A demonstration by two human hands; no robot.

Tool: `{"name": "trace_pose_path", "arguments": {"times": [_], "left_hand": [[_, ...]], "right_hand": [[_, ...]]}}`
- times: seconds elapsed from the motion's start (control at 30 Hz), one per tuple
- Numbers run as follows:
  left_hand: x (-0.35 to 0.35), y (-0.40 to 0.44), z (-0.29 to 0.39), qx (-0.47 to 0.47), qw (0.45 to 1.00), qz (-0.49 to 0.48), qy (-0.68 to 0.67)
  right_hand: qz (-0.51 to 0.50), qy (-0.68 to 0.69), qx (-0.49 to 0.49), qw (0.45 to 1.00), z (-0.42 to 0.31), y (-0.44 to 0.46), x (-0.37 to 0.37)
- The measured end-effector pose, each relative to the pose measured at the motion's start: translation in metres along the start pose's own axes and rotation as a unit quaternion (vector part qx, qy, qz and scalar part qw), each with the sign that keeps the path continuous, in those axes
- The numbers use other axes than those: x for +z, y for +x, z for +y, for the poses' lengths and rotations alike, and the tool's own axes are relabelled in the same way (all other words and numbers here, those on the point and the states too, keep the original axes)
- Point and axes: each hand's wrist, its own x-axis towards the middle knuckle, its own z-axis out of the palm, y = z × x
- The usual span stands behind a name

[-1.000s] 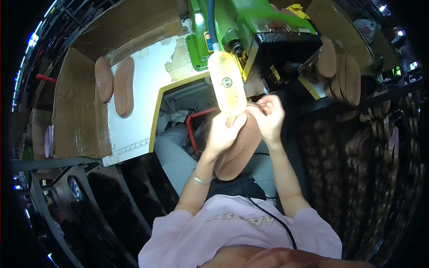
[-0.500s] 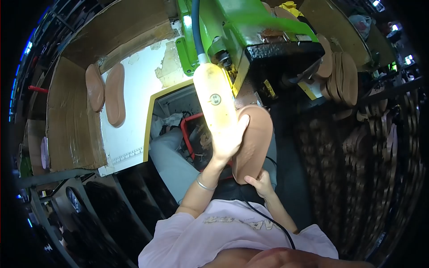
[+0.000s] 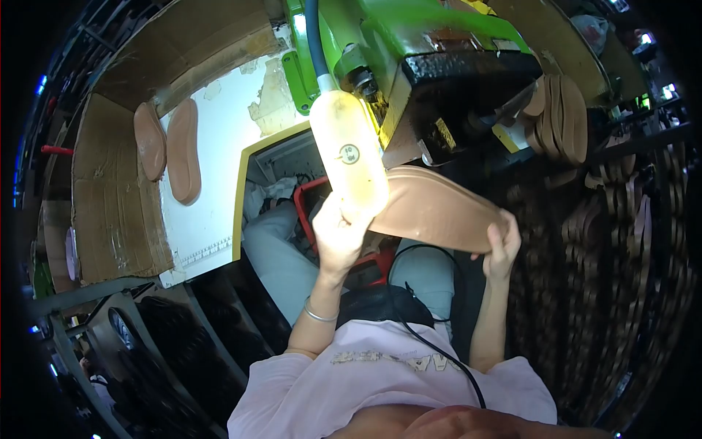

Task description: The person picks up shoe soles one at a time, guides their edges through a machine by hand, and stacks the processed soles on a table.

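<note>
A tan shoe sole [image 3: 442, 212] is held crosswise in front of the machine, its left end under the glowing lamp. My left hand [image 3: 340, 235] is closed on that left end, with its fingertips partly hidden by the lamp and the glare. At the other end my right hand [image 3: 502, 245] grips the sole, thumb on the near face and fingers over the edge. The bright yellow-white lamp [image 3: 348, 139] hangs from a dark flexible neck just above my left hand.
A green machine [image 3: 446, 25] with a black housing stands ahead. On the white table [image 3: 212, 154], two tan soles [image 3: 183, 150] lie beside a cardboard wall [image 3: 113, 190]. More soles [image 3: 561, 121] are stacked at the right. A red frame [image 3: 306, 212] shows below the table.
The sole has swung from upright to nearly sideways. My right hand moved up and right with its end, while my left hand shifted slightly left and closed around the other end.
</note>
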Motion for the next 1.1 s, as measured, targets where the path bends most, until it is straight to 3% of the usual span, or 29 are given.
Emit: {"name": "trace_pose_path", "arguments": {"times": [0.1,0.27,0.3,0.33,0.37,0.5,0.63,0.8,0.97,1.03,1.1], "left_hand": [[-0.021,-0.002,0.001,-0.005,0.999,-0.018,0.044],[-0.045,-0.01,0.024,-0.059,0.998,0.026,-0.019],[-0.056,-0.014,0.022,-0.058,0.998,0.031,-0.019],[-0.068,-0.017,0.02,-0.053,0.998,0.04,-0.019],[-0.078,-0.021,0.02,-0.049,0.998,0.046,-0.019],[-0.113,-0.04,0.026,-0.097,0.992,0.073,-0.025],[-0.137,-0.066,0.013,-0.167,0.986,0.011,-0.007],[-0.093,-0.098,-0.016,-0.24,0.969,-0.061,-0.003],[-0.036,-0.111,-0.063,-0.216,0.952,-0.134,0.171],[-0.02,-0.106,-0.064,-0.214,0.952,-0.162,0.146],[-0.014,-0.101,-0.069,-0.219,0.949,-0.187,0.127]], "right_hand": [[-0.018,-0.021,-0.037,0.999,-0.024,0.039,0.024],[-0.115,-0.022,-0.087,0.989,-0.024,0.076,0.062],[-0.125,-0.025,-0.113,0.985,-0.021,0.077,0.07],[-0.158,-0.033,-0.071,0.984,-0.025,0.075,0.076],[-0.15,-0.005,-0.123,0.981,-0.026,0.071,0.092],[-0.213,-0.041,-0.157,0.964,-0.02,0.058,0.111],[-0.247,0.025,-0.049,0.967,-0.014,0.049,0.124],[-0.212,0.053,-0.062,0.974,-0.011,0.054,0.136],[-0.147,0.009,-0.104,0.984,-0.005,0.052,0.143],[-0.113,-0.165,-0.265,0.943,0.004,0.054,0.141],[-0.14,-0.124,-0.231,0.955,-0.015,0.045,0.147]]}}
